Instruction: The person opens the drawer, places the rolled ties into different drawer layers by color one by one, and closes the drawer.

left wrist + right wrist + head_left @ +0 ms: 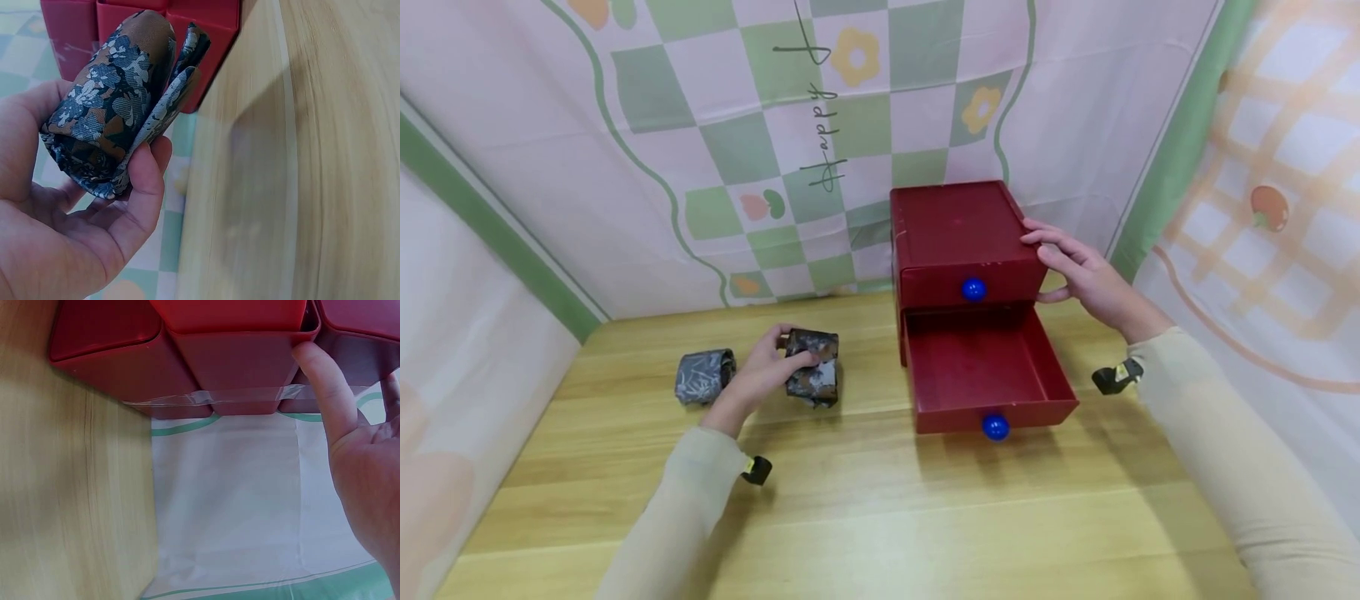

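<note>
Wooden tabletop [850, 517] lies under, perhaps touching, a patterned roll [817, 377] that the left hand [762, 372] grips, likely light, soft and best held round its sides, with a red drawer cabinet [958, 242] at two o'clock touched by the relaxed right hand [1086, 279].

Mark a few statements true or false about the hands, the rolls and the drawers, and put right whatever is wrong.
1. The left hand holds the brown-patterned roll. True.
2. Each of the two hands holds a roll. False: the right hand touches the red cabinet.
3. The lower drawer stands pulled out beneath the closed upper drawer. True.
4. Both drawers have yellow knobs. False: the upper knob and lower knob are blue.
5. The gray roll lies on the table. True.
</note>
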The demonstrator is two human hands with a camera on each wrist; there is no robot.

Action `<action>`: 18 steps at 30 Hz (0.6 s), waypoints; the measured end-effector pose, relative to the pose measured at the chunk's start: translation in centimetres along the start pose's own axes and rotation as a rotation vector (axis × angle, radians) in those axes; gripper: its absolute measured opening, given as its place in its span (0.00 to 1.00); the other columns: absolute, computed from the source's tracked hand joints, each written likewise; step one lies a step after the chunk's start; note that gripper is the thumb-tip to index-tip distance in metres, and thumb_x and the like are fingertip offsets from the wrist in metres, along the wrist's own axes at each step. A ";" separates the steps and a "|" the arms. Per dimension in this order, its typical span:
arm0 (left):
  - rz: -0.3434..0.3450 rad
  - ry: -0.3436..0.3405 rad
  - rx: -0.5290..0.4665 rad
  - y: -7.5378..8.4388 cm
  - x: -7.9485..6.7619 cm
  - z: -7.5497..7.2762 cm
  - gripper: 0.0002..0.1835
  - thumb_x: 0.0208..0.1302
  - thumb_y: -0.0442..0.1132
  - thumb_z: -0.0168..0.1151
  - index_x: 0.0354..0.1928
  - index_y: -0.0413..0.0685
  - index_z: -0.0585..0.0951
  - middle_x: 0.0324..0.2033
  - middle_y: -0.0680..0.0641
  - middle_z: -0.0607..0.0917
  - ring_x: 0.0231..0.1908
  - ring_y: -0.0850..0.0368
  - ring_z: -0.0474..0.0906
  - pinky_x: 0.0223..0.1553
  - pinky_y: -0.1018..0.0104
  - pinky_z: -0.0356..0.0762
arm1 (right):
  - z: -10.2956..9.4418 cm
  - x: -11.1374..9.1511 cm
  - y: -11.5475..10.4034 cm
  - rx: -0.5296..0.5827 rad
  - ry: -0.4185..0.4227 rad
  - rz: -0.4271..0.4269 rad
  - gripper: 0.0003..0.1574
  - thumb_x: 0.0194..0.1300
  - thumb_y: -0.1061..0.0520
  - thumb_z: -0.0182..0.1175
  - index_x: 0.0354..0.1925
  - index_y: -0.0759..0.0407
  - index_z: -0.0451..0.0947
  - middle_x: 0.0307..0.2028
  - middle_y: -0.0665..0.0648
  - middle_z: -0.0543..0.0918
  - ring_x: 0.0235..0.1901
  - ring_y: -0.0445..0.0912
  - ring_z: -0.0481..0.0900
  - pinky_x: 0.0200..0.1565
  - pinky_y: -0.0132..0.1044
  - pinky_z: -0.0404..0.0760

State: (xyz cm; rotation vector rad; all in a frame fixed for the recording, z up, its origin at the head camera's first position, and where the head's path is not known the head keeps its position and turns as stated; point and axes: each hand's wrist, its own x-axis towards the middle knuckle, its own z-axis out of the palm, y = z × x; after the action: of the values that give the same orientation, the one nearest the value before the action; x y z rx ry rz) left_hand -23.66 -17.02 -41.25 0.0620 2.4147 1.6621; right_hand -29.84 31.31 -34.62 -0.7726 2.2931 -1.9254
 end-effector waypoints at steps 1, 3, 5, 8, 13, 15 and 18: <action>0.003 0.001 0.000 0.0 0.0 0.1 0.35 0.66 0.44 0.68 0.71 0.48 0.64 0.57 0.38 0.75 0.48 0.45 0.80 0.43 0.56 0.82 | 0.0 0.0 0.0 0.001 0.000 0.000 0.22 0.82 0.54 0.46 0.67 0.59 0.71 0.79 0.50 0.53 0.71 0.50 0.57 0.36 0.47 0.87; 0.006 0.000 -0.002 0.1 0.0 0.2 0.35 0.65 0.44 0.69 0.70 0.49 0.65 0.57 0.38 0.76 0.47 0.45 0.80 0.43 0.56 0.82 | 0.0 0.0 0.0 0.002 -0.001 -0.002 0.22 0.82 0.54 0.46 0.67 0.59 0.71 0.79 0.50 0.53 0.72 0.50 0.57 0.36 0.48 0.87; 0.019 -0.002 -0.004 0.2 0.0 0.3 0.35 0.64 0.44 0.69 0.69 0.49 0.66 0.57 0.38 0.75 0.47 0.45 0.79 0.43 0.56 0.82 | 0.0 0.0 0.0 0.002 -0.003 -0.002 0.22 0.82 0.54 0.46 0.67 0.59 0.71 0.79 0.50 0.53 0.72 0.50 0.57 0.36 0.48 0.87; 0.044 -0.014 -0.019 0.5 0.1 0.6 0.34 0.63 0.44 0.71 0.69 0.50 0.68 0.58 0.39 0.73 0.49 0.44 0.78 0.43 0.56 0.82 | 0.0 0.0 0.0 -0.008 0.000 -0.002 0.22 0.82 0.53 0.46 0.67 0.59 0.71 0.79 0.50 0.53 0.72 0.50 0.57 0.36 0.48 0.87; 0.091 -0.030 -0.017 1.0 0.1 1.3 0.33 0.61 0.44 0.73 0.67 0.54 0.71 0.58 0.41 0.73 0.50 0.44 0.77 0.43 0.56 0.82 | 0.0 -0.1 0.0 -0.008 0.002 -0.003 0.22 0.82 0.54 0.46 0.67 0.59 0.71 0.79 0.50 0.53 0.72 0.50 0.56 0.36 0.47 0.87; 0.106 -0.036 -0.014 1.4 0.1 1.6 0.33 0.60 0.44 0.74 0.67 0.55 0.72 0.57 0.42 0.73 0.50 0.44 0.77 0.44 0.55 0.82 | 0.0 -0.1 0.0 -0.005 0.001 -0.003 0.22 0.82 0.54 0.46 0.67 0.59 0.71 0.79 0.50 0.52 0.72 0.50 0.56 0.36 0.47 0.87; 0.135 -0.054 -0.026 2.3 -0.3 2.2 0.35 0.59 0.43 0.74 0.67 0.53 0.72 0.56 0.43 0.75 0.48 0.44 0.79 0.45 0.54 0.83 | 0.1 0.0 0.0 -0.008 -0.002 -0.001 0.22 0.82 0.54 0.46 0.67 0.59 0.71 0.79 0.50 0.52 0.72 0.50 0.55 0.36 0.47 0.87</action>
State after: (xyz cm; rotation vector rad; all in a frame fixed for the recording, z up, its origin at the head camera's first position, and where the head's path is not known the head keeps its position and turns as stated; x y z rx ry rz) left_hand -23.11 -14.24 -39.84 0.2684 2.3958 1.7243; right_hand -29.81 31.28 -34.68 -0.7763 2.3014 -1.9165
